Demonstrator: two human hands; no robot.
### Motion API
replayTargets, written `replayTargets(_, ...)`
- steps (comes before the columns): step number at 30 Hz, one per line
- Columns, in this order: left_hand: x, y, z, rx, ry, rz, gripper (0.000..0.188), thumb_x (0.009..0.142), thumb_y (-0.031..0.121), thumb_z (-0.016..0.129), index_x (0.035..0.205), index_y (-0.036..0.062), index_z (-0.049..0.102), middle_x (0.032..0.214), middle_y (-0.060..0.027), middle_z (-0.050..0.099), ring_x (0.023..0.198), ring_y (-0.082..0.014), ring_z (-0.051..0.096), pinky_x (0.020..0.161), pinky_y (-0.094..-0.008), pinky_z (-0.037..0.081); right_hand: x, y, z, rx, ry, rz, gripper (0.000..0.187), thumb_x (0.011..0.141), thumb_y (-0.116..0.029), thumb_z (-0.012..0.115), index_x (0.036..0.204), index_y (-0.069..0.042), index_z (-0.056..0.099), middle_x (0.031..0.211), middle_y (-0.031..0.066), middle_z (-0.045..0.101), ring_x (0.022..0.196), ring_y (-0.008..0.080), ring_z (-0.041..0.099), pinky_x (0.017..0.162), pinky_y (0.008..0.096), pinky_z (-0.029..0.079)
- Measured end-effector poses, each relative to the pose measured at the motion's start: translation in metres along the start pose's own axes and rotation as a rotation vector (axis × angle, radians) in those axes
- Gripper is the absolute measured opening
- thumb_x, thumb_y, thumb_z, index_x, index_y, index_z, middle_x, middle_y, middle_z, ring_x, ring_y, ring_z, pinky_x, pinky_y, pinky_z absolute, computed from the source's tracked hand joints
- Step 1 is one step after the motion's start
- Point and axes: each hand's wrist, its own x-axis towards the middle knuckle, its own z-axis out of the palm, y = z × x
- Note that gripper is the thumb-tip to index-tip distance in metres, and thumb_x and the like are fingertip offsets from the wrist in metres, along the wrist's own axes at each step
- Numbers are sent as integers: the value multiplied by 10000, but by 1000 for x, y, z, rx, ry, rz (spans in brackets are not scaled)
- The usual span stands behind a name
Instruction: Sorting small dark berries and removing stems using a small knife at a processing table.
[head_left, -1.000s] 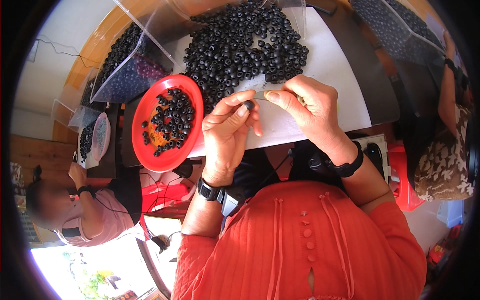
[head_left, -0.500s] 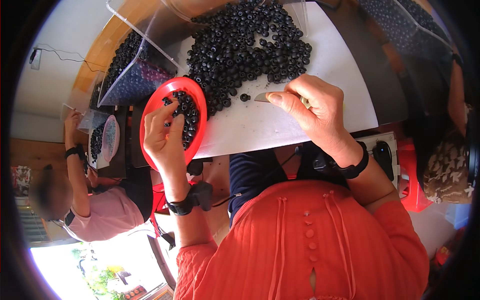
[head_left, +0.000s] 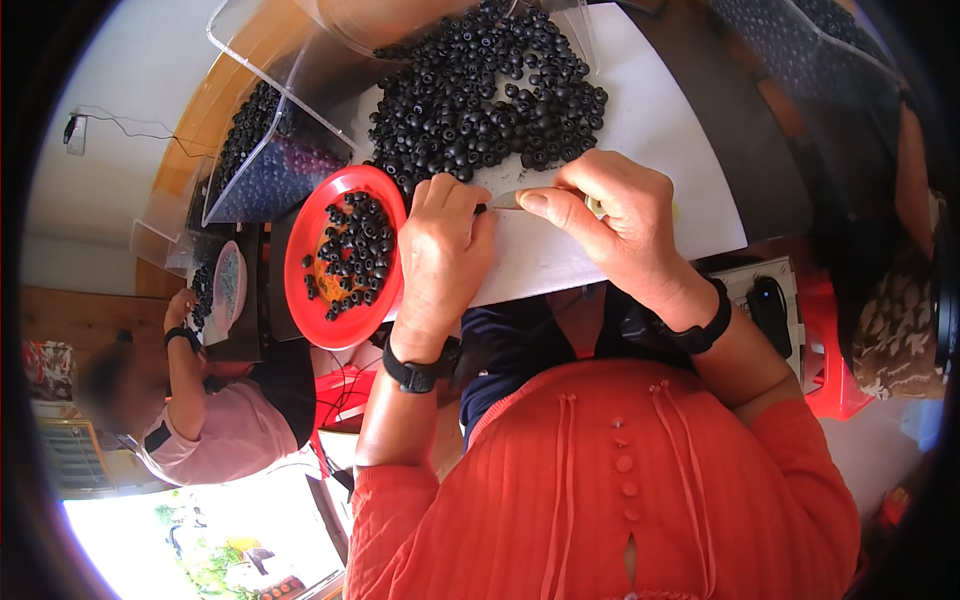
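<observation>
The right hand [head_left: 622,212] pinches a blade [head_left: 507,201], its long axis lying crosswise, tip pointing left toward a mostly hidden black bead [head_left: 480,208] the left hand [head_left: 438,245] grips.

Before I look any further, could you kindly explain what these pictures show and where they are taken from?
There is no machine here, only a person in a red top working bare-handed. The view comes from a wide fisheye camera on that person's head, looking down, so straight edges bend. On the white board lies a heap of small round black pieces; to the left, a red plate carries more of them. The left hand pinches a small dark piece, mostly hidden in its grip. The right hand holds a thin blade, pointing toward the left hand.
</observation>
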Motion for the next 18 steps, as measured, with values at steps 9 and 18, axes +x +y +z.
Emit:
replayTargets(9,-17,9,-8,-258,13,-201,318,777,-60,761,1082,11,702,963,-146,651,924,-353,637,788,-424,553,-1,3,0,2,7,-14,333,829,-216,890,698,-51,632,611,87,579,529,271,562,482,382,416)
replayTargets(18,-7,10,3,-11,29,39,244,767,-27,782,982,6,671,938,-148,613,915,-362,621,746,-453,547,0,0,2,-31,1,0,326,841,-197,875,686,-45,632,611,89,583,529,270,563,483,385,416)
